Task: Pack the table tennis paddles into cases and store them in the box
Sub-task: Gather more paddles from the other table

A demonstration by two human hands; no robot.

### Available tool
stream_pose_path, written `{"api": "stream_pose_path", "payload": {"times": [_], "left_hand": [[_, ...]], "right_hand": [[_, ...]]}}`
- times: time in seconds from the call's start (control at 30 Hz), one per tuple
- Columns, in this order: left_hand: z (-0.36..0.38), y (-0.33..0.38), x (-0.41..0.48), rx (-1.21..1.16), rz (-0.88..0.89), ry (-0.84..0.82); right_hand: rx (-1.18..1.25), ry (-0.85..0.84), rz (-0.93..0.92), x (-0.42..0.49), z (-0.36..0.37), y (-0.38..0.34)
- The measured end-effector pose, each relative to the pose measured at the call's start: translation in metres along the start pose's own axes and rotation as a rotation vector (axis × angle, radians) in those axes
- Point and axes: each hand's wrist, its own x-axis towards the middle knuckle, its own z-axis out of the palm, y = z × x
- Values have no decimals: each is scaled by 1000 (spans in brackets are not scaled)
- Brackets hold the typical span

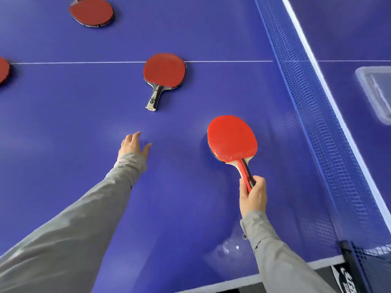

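My right hand [252, 193] grips the red-striped handle of a red paddle [232, 138], its blade raised slightly over the blue table [84, 115]. My left hand [133, 144] reaches forward with fingers spread, holding nothing, short of a second red paddle [164, 71] that lies flat with its black handle pointing toward me. A third red paddle [91, 11] lies at the far left top, and the edge of another red paddle [3, 69] shows at the left border. A clear plastic box [376, 92] sits beyond the net at the right. No cases are in view.
The blue net [313, 115] with its white top band runs diagonally down the right side to a black clamp [351, 263] at the table's near edge. A white centre line [84, 62] crosses the table.
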Motion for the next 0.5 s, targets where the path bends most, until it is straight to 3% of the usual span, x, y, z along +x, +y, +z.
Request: {"api": "stream_pose_path", "payload": {"times": [0.27,0.5], "left_hand": [[3,53,128,3,-14,37],[10,73,171,18,-152,66]], "right_hand": [[39,138,80,32,35,-30],[63,178,100,48,42,-31]]}}
